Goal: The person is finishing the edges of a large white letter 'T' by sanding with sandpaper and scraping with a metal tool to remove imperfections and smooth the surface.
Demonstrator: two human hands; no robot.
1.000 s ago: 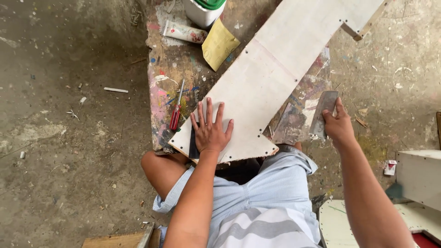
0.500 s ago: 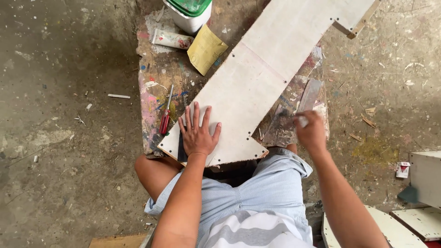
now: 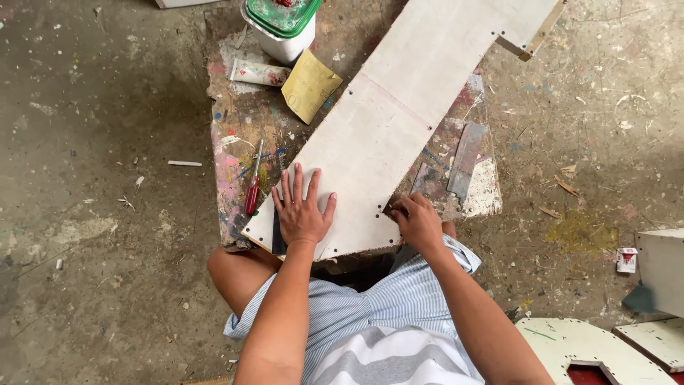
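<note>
Lying under left hand point(image 3: 303, 214) fingers, white board point(image 3: 399, 114), right hand point(image 3: 419, 222) at edge

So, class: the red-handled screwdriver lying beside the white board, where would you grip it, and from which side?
Grip the red handle, the thick end nearest the person, coming from the open left side. The screwdriver lies flat on the paint-stained bench, its thin metal shaft pointing away. The white board and the left hand crowd its right side.

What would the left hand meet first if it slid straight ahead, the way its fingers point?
The left hand lies flat on the white board, fingers pointing up the picture. Going on, it would likely cross bare board, then meet the yellow sandpaper sheet beyond its edge.
</note>
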